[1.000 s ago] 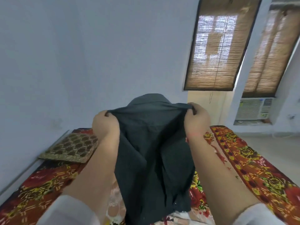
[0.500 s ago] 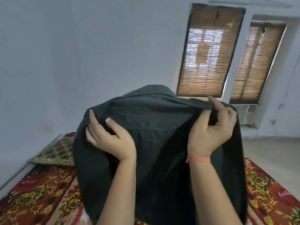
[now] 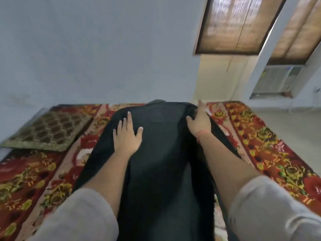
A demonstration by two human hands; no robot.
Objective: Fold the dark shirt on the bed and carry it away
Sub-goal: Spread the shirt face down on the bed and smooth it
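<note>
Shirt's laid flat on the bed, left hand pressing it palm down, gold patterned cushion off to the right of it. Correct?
Not quite. The head view shows the gold patterned cushion to the left of the dark shirt, not the right. The rest holds: the shirt lies on the bed, left hand flat on it.

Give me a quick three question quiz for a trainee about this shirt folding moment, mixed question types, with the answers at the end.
1. True or false: the dark shirt lies spread on the floral bedspread.
2. Which hand rests flat, palm down, on the shirt? A) left hand B) right hand
3. Fill in: the patterned cushion lies to the ___ of the shirt.

Key: 1 true; 2 A; 3 left.
</note>
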